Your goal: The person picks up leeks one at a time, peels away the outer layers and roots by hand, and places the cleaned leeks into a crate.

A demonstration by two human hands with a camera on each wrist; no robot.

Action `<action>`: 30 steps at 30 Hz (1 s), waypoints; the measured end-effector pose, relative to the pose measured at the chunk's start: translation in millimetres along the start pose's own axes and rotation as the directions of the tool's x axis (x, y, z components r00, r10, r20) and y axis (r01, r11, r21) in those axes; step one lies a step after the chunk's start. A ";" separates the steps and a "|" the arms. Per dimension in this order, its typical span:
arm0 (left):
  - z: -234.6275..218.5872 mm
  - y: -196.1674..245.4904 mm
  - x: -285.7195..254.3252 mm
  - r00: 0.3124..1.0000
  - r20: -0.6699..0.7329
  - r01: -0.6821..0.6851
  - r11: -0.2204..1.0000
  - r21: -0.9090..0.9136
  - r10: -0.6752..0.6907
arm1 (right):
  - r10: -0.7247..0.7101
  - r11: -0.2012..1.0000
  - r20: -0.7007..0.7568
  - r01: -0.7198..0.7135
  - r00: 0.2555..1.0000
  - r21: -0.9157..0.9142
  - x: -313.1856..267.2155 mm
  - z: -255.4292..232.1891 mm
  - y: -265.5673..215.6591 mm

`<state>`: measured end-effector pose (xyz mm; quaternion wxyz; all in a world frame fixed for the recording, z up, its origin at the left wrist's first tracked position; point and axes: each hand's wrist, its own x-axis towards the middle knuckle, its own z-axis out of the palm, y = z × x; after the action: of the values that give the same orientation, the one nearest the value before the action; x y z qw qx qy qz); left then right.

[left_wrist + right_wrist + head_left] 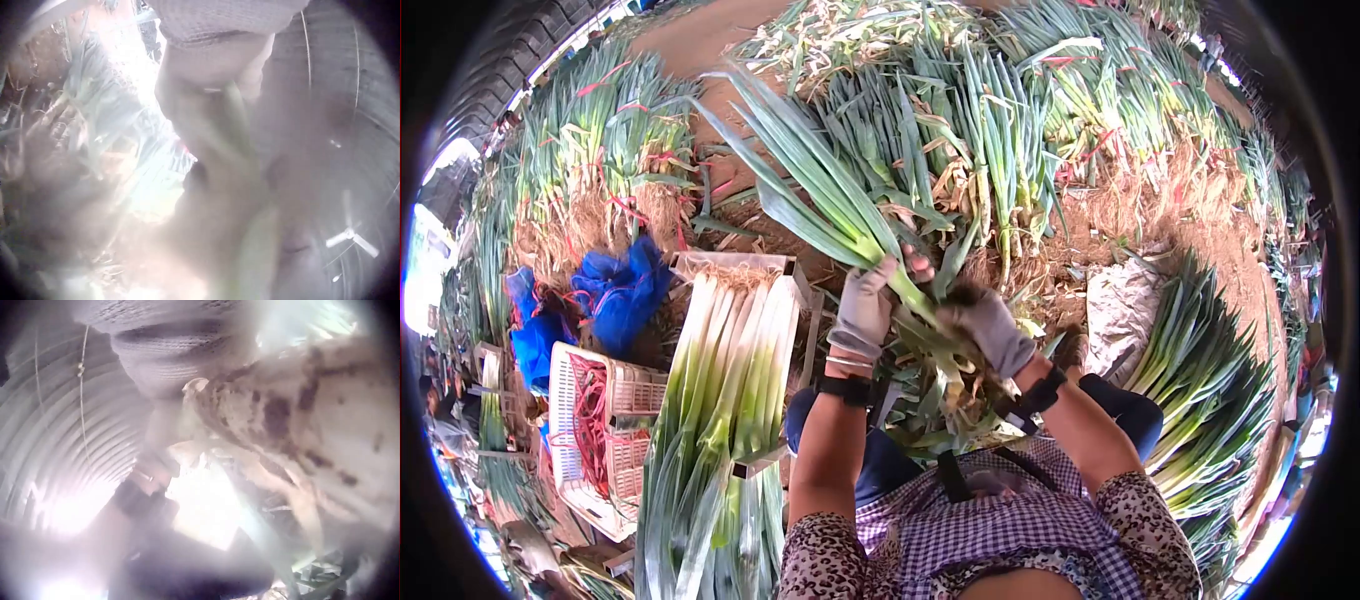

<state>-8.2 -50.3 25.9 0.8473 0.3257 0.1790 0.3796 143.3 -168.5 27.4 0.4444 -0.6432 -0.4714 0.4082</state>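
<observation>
In the head view, a green onion (825, 200) slants up and left with its long leaves fanned out. My left hand (866, 312), in a pale glove with bare fingertips, grips its stalk just below the leaves. At the stalk's lower end, my gloved right hand (990, 328) holds peeled-back outer leaves. These withered leaves (948, 370) hang beneath the hands. A brown-spotted dry leaf (281, 419) runs close beside the right glove (175, 356) in the right wrist view. In the left wrist view, the left glove (219, 37) shows above a blurred stalk.
Left of me, a wooden frame (785, 265) holds trimmed green onions (725, 370) with white stems. Beside it stand a white basket (625, 395) with red ties and a blue bag (620, 285). Untrimmed bundles (1000, 140) stand ahead; a green onion pile (1210, 390) lies at right.
</observation>
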 end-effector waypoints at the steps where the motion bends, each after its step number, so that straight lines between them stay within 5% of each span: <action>1: -6.3 1.8 1.8 0.994 -0.019 -0.103 0.994 0.026 0.104 | -0.032 0.993 0.000 0.031 0.999 0.115 -0.9 1.7 3.5; 3: -21.8 18.5 1.1 0.979 -0.038 -0.193 0.976 0.102 0.198 | 0.086 0.944 0.038 -0.093 0.996 0.317 -7.0 3.9 6.3; 6: -27.2 45.7 -6.0 0.961 -0.093 -0.249 0.960 0.129 0.262 | -0.029 0.977 -0.051 0.039 0.998 0.208 -10.9 20.7 11.9; 10: -25.9 32.8 -4.1 0.981 -0.030 -0.192 0.980 0.056 0.193 | 0.137 0.990 0.118 -0.141 0.983 0.020 17.6 39.4 -42.0; 11: -31.4 25.8 2.1 0.971 -0.022 -0.234 0.967 0.104 0.238 | 0.083 0.993 -0.003 -0.083 0.997 0.083 26.8 52.6 -36.1; 14: -28.0 30.9 -0.6 0.960 -0.071 -0.266 0.960 0.083 0.272 | -0.036 0.949 0.058 0.016 0.998 0.315 24.7 59.6 -23.0; 15: -42.3 28.0 4.5 0.974 -0.041 -0.219 0.975 0.042 0.221 | -0.068 0.996 0.104 0.062 0.992 0.059 17.1 55.3 -5.0; 18: -39.7 43.6 1.1 0.941 -0.209 -0.258 0.964 0.068 0.267 | 0.351 0.924 0.034 -0.341 0.936 -0.172 -42.4 52.2 -4.0; 19: -35.4 46.0 -3.5 0.947 -0.190 -0.249 0.966 0.073 0.258 | 0.319 0.915 0.089 -0.282 0.943 -0.289 -55.7 39.0 44.8; 21: -46.2 22.9 5.2 0.969 -0.192 -0.149 0.988 0.050 0.156 | 0.272 0.962 0.076 -0.271 0.959 -0.021 -84.6 23.0 94.1; 24: -26.2 4.9 0.4 0.977 -0.210 -0.026 1.000 0.009 0.027 | 0.338 0.742 -0.175 -0.376 0.925 -0.555 -80.3 -8.7 81.5; 25: -23.8 0.2 3.3 0.980 -0.188 -0.060 0.998 0.006 0.060 | 0.214 0.846 -0.242 -0.303 0.946 -0.439 -74.9 -7.2 65.1; 27: -19.1 -5.8 5.8 0.991 -0.121 -0.050 0.998 0.024 0.052 | -0.100 0.889 -0.154 0.019 0.983 -0.457 -55.5 5.5 6.7; 28: -17.7 -5.2 6.0 0.997 -0.076 -0.013 0.999 0.050 0.017 | -0.061 0.894 -0.124 -0.001 0.990 -0.448 -44.9 17.3 -14.8; 30: -15.8 -10.6 8.0 0.997 -0.073 0.001 0.999 0.044 0.002 | -0.209 0.824 -0.168 0.081 0.963 -0.560 -27.4 40.4 -42.5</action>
<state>-6.1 -43.0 6.7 0.8327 0.3304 0.2180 0.3873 88.6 -180.7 60.0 0.3212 -0.7468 -0.5636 0.1465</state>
